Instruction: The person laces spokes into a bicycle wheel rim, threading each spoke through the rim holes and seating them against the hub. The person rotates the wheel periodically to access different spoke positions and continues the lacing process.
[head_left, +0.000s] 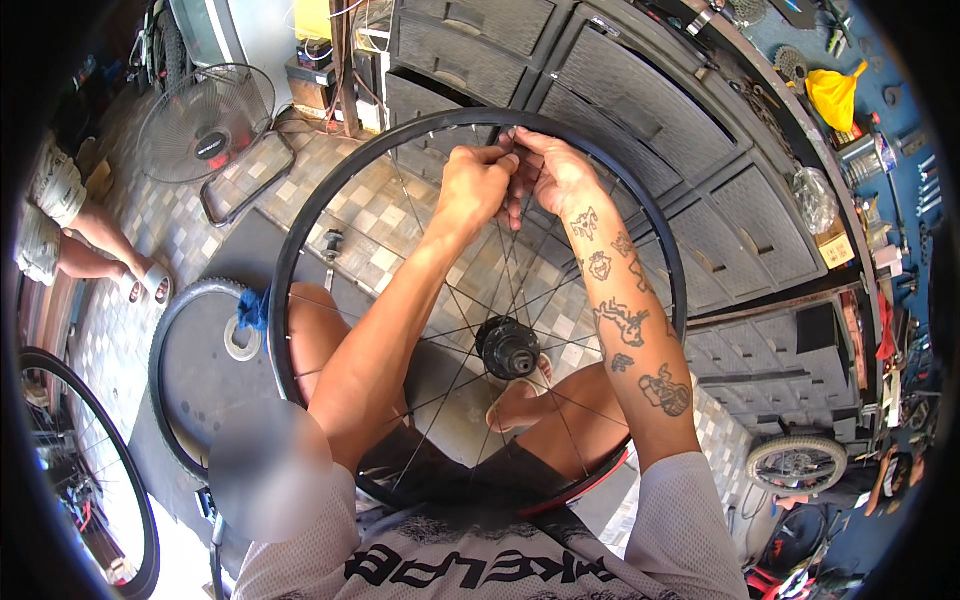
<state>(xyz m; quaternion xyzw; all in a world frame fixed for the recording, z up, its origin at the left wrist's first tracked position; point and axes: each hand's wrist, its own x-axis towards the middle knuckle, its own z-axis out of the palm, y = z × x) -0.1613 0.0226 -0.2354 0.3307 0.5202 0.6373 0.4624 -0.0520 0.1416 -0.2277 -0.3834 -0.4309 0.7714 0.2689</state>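
Observation:
A bicycle wheel with a black rim (292, 235), thin dark spokes and a black hub (507, 347) stands across my lap, its lower edge between my thighs. Close inside the rim's far side, my left hand (478, 185) is closed in a pinch, its fingertips meeting those of the other hand. What it pinches is hidden behind the fingers. My right hand (552, 172) has its fingers bent around the spokes, with one fingertip against the rim's inner edge. Whatever small part lies between the two hands is too covered to make out.
Grey drawer cabinets (640, 120) stand ahead and to the right. A tyre (160, 350) lies around a round dark surface at my left, with a tape roll (241, 340) on it. Farther left are a fan (208, 125), a person's legs (100, 240) and another wheel (110, 450).

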